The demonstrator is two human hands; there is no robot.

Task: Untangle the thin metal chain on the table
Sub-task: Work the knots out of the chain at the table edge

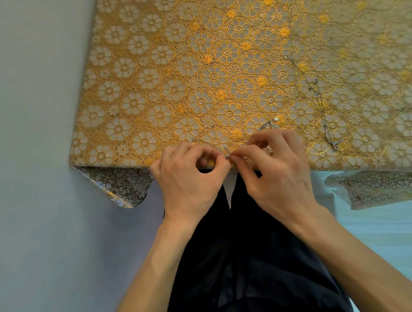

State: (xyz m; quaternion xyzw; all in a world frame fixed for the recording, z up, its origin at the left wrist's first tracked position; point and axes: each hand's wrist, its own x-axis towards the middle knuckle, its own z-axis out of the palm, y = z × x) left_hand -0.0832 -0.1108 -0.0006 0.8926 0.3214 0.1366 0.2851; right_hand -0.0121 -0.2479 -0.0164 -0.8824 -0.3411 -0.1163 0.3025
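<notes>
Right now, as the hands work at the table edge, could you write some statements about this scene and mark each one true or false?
1. Both the left hand and the right hand pinch the thin chain near the table's near edge. True.
2. The left hand lies flat on the tablecloth. False: its fingers are curled and pinch the chain.
3. A further chain strand lies on the cloth to the right of the hands, touched by neither. True.
4. The tablecloth is plain blue. False: it is yellow with a flower pattern.
</notes>
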